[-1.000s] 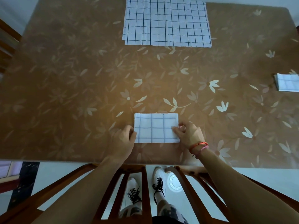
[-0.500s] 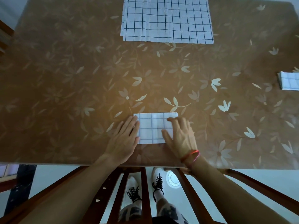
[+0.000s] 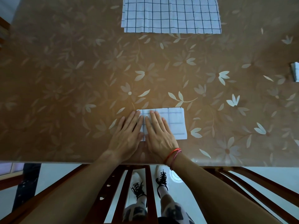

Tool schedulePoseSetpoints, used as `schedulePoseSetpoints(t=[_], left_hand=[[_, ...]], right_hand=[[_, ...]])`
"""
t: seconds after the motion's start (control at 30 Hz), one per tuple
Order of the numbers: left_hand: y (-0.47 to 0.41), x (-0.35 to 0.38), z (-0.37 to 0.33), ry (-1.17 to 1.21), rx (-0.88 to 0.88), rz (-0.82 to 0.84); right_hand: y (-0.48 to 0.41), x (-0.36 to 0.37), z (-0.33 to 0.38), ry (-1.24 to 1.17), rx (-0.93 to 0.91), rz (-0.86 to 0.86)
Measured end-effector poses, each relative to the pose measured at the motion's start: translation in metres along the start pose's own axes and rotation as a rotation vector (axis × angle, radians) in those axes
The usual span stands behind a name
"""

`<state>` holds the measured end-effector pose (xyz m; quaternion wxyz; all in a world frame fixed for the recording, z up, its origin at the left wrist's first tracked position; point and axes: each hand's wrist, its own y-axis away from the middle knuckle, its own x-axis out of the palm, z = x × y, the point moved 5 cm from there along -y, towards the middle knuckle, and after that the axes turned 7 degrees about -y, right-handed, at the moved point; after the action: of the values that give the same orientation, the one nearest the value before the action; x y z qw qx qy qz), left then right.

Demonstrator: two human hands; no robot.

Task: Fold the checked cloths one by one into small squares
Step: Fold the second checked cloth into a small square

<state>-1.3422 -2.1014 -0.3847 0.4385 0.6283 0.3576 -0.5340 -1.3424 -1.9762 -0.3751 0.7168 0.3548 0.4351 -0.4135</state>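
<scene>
1. Fingers (image 3: 155,120): straight and flat on my left hand (image 3: 127,138) and right hand (image 3: 161,136), side by side, pressing down and gripping nothing.
2. Folded cloth (image 3: 175,122): under them, near the table (image 3: 64,78) front edge. Light, soft, probably springy at the creases; best taken by the corners.
3. Wrists low, forearms reaching in over the edge.
4. Unfolded checked cloths (image 3: 171,15): far side, well apart.

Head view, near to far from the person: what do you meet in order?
Wooden chair back → part-folded checked cloth under the left hand and right hand → small folded cloth at the right edge → stack of flat checked cloths.
</scene>
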Motion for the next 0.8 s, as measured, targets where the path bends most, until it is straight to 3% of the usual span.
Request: schedulePoseSetpoints(t=[0.3, 0.6, 0.8], left_hand=[[0.001, 0.000, 0.001, -0.134, 0.014, 0.025], [0.001, -0.003, 0.000, -0.136, -0.015, 0.055], [0.002, -0.005, -0.001, -0.118, -0.016, 0.059]], right_hand=[[-0.007, 0.013, -0.023, 0.112, 0.004, 0.061], [0.022, -0.017, -0.096, 0.241, 0.106, 0.102], [0.025, -0.022, -0.100, 0.247, 0.119, 0.132]])
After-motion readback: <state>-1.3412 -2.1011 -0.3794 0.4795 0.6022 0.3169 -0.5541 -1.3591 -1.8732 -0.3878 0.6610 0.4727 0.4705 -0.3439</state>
